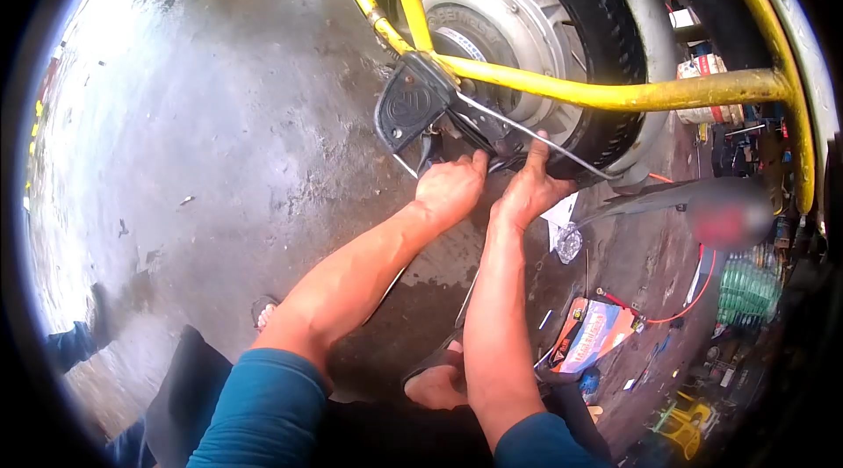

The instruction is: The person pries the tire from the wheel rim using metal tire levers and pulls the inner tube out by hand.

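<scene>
My left hand point(452, 190) is closed, its fingers curled at the lower edge of a dark metal bracket below a black plastic cover point(413, 104). What lies between those fingers is hidden. Just beside it, my right hand point(529, 191) has its index finger stretched up close to a thin metal rod point(562, 150). Its other fingers are bent in under the dark part, and what they hold cannot be made out. Behind both hands stands a wheel with a silver hub motor point(500, 16) and a black tire point(615, 38). A yellow tubular frame point(580, 95) crosses in front of the wheel.
To the right are a blurred red tail light point(733, 213), an orange and white package point(593, 336), a red cable point(689, 314) and a green ribbed bundle point(749, 292). A white roll point(709, 86) lies past the wheel. Another person's leg point(75, 345) shows at the left.
</scene>
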The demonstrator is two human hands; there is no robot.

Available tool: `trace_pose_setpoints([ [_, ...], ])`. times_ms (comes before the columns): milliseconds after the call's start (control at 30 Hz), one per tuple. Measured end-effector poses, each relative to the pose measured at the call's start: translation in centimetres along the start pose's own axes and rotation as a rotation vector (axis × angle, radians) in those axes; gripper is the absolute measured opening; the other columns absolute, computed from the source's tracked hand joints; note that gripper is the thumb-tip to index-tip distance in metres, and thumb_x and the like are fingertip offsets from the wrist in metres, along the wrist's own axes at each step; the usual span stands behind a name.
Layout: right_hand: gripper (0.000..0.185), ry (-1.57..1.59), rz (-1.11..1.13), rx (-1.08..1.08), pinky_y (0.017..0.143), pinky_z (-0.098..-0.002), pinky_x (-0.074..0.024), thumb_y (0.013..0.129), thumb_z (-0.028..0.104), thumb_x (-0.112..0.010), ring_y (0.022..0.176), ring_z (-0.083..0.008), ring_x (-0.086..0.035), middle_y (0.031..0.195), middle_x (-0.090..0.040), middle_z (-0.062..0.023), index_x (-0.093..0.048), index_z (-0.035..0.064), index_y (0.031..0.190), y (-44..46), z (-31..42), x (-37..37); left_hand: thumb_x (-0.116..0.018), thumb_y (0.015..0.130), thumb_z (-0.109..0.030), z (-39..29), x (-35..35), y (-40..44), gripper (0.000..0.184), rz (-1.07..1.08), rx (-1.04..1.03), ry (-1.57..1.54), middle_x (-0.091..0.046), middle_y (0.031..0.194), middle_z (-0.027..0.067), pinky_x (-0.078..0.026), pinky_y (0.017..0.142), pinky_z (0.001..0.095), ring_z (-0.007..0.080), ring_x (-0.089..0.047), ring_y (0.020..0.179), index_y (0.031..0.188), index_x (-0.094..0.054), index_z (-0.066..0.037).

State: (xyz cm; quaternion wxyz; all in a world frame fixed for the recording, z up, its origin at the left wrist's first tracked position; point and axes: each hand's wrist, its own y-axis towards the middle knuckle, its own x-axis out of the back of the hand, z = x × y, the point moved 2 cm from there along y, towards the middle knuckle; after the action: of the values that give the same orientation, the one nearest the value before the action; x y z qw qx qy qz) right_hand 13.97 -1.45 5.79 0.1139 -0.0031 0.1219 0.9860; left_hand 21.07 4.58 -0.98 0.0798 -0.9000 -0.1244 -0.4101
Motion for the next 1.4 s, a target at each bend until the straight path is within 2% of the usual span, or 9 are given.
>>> trace_pose_setpoints([
  [233,0.062,-0.272,-0.02,0.05,0.092,-0.0358,-0.0463,0.08,0.018,-0.078,0.107,-0.027,-0.057,0.121,-0.054,-0.0214,-0.043,-0.0136,0.121,0.8,-0.4,0.4,-0.041,0.092,-0.012,4.2,-0.6,2.5,0.028,0.061,0.103,0.305,-0.068,0.103,0.0178,-0.055,0.078,0.0404,0.0308,-0.068,0.092,0.109,-0.061,-0.002],
  [433,0.059,-0.301,0.078,0.091,0.095,-0.0379,-0.0432,0.079,0.019,-0.075,0.109,-0.0293,-0.056,0.122,-0.055,-0.0233,-0.046,-0.0118,0.121,0.4,-1.3,1.6,-0.056,0.084,-0.02,4.5,-2.5,3.1,0.034,0.119,0.306,-0.053,-0.065,0.104,0.0239,-0.051,0.085,0.0429,0.0344,-0.064,0.099,0.107,-0.06,0.005],
  [533,0.058,-0.241,0.144,0.042,0.098,-0.0375,-0.0404,0.078,0.01,-0.07,0.111,-0.0286,-0.055,0.124,-0.053,-0.0218,-0.043,-0.0103,0.125,0.5,-0.7,1.0,-0.064,0.079,-0.027,5.1,-2.9,2.8,0.044,-0.081,0.324,-0.308,-0.063,0.106,0.0272,-0.049,0.087,0.0457,0.0368,-0.062,0.101,0.106,-0.059,0.007],
  [700,0.058,-0.061,0.203,0.056,0.101,-0.0353,-0.038,0.075,-0.002,-0.06,0.111,-0.0251,-0.053,0.124,-0.053,-0.0159,-0.04,-0.0079,0.128,-0.4,-2.9,1.2,-0.065,0.077,-0.035,3.0,-1.5,2.0,0.06,-0.268,0.146,-0.019,-0.064,0.093,0.0271,-0.051,0.076,0.0438,0.0345,-0.064,0.09,0.118,-0.055,0.008],
  [900,0.052,0.035,0.334,-0.103,0.098,-0.0329,-0.0392,0.079,0.004,-0.066,0.111,-0.0206,-0.051,0.125,-0.052,-0.0098,-0.045,-0.0033,0.126,-0.5,-8.5,1.8,-0.06,0.079,-0.026,2.5,0.8,2.1,0.045,-0.023,0.114,0.03,-0.068,0.079,0.0187,-0.053,0.068,0.0439,0.0351,-0.067,0.077,0.113,-0.06,0.004],
  [1133,0.046,-0.001,0.497,-0.417,0.094,-0.0329,-0.0424,0.08,0.009,-0.071,0.107,-0.0201,-0.053,0.118,-0.056,-0.0067,-0.051,-0.002,0.12,-0.4,-12.5,2.2,-0.057,0.076,-0.017,2.3,8.5,-2.3,0.026,0.357,0.047,-0.05,-0.068,0.093,0.0248,-0.054,0.079,0.0427,0.0363,-0.067,0.092,0.088,-0.07,0.002],
  [1233,0.05,-0.08,0.425,-0.33,0.096,-0.0339,-0.0425,0.079,0.012,-0.075,0.108,-0.0211,-0.053,0.118,-0.055,-0.009,-0.049,-0.0036,0.12,-0.7,-9.7,2.4,-0.061,0.076,-0.023,4.0,5.6,-0.9,0.035,0.479,0.123,0.086,-0.065,0.1,0.0276,-0.051,0.088,0.0422,0.0364,-0.064,0.103,0.099,-0.067,0.002],
  [1333,0.064,-0.136,0.015,-0.016,0.097,-0.0357,-0.0422,0.079,0.017,-0.078,0.109,-0.0228,-0.053,0.122,-0.052,-0.0166,-0.04,-0.0083,0.124,-1.3,-6.9,1.8,-0.063,0.076,-0.028,5.2,2.3,0.7,0.045,0.341,0.134,-0.037,-0.062,0.109,0.0292,-0.048,0.092,0.042,0.0372,-0.061,0.107,0.108,-0.062,0.003],
  [1400,0.068,-0.13,-0.054,0.058,0.097,-0.0367,-0.042,0.079,0.018,-0.078,0.109,-0.0236,-0.052,0.123,-0.05,-0.0193,-0.037,-0.0096,0.126,-0.8,-2.3,1.3,-0.065,0.076,-0.031,4.5,1.8,1.1,0.051,0.182,0.146,-0.246,-0.061,0.111,0.0298,-0.048,0.092,0.0427,0.0385,-0.06,0.107,0.112,-0.06,0.004],
])
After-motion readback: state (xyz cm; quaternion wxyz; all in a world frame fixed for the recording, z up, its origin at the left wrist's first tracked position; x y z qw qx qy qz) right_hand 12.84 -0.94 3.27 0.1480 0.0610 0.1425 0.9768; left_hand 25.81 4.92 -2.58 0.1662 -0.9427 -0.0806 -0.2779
